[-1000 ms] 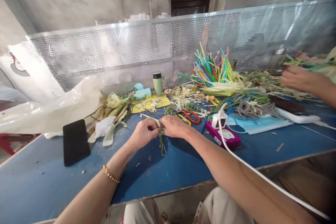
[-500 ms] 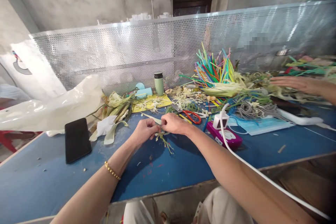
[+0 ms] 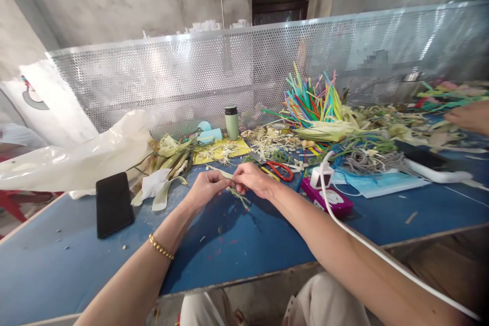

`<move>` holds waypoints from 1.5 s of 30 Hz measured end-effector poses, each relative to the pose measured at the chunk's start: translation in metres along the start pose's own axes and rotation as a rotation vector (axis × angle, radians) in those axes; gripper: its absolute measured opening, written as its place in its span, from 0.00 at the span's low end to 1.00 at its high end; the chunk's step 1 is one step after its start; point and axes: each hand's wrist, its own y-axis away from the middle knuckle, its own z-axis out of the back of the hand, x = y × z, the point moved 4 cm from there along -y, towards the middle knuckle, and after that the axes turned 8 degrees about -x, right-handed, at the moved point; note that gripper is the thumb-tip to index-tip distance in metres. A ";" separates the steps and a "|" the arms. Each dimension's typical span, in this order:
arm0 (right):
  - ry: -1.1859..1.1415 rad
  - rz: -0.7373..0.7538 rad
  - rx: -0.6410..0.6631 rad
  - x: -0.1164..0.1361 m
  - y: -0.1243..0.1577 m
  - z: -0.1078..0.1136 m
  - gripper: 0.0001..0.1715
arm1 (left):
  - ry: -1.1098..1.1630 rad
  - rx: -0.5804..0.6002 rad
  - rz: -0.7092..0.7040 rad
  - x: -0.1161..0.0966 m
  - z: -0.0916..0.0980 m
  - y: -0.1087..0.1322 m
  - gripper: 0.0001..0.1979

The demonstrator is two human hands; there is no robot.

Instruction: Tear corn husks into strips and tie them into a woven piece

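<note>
Blue tabletop is stretching from the fingers back to the near edge, with the forearms crossing that edge and light trousers showing below it. Small scraps are dotting the surface left of the left forearm, where the table is running out to its slanting left edge. Along the far side, a perforated metal screen is closing off the reach.

Between the two hands, just above the tabletop near the middle, a pale strip is pointing away to the upper left, while thin green stems are hanging below the fingers. The fingers are hiding where these are joining. The left hand is pinching the strip between thumb and fingers; the right hand is pinching right against it, fingertips nearly touching.

Red-handled scissors are lying just beyond the right hand. A purple box with a white charger is sitting beside the right forearm, and a white cable is running along it. A black phone is lying to the left, a green bottle is standing behind, and coloured stems are fanning up from piled plant scraps. Another person's hand is reaching in at far right.
</note>
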 end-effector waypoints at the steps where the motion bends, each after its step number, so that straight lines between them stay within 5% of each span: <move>1: 0.004 0.003 -0.010 0.000 0.000 0.000 0.09 | 0.030 -0.007 0.005 -0.001 0.000 0.000 0.15; 15: 0.092 0.089 -0.118 0.003 0.002 -0.006 0.12 | -0.016 -0.126 0.045 0.005 0.005 -0.002 0.13; 24: 0.214 0.106 -0.096 0.000 0.002 -0.002 0.11 | -0.227 -0.191 -0.001 0.017 0.005 -0.006 0.13; 35: 0.201 0.057 0.030 -0.002 0.004 -0.007 0.08 | -0.264 -0.118 0.018 0.035 -0.002 -0.010 0.06; 45: 0.252 0.065 0.046 -0.001 0.000 -0.007 0.07 | -0.501 -0.163 -0.043 0.030 -0.007 -0.009 0.01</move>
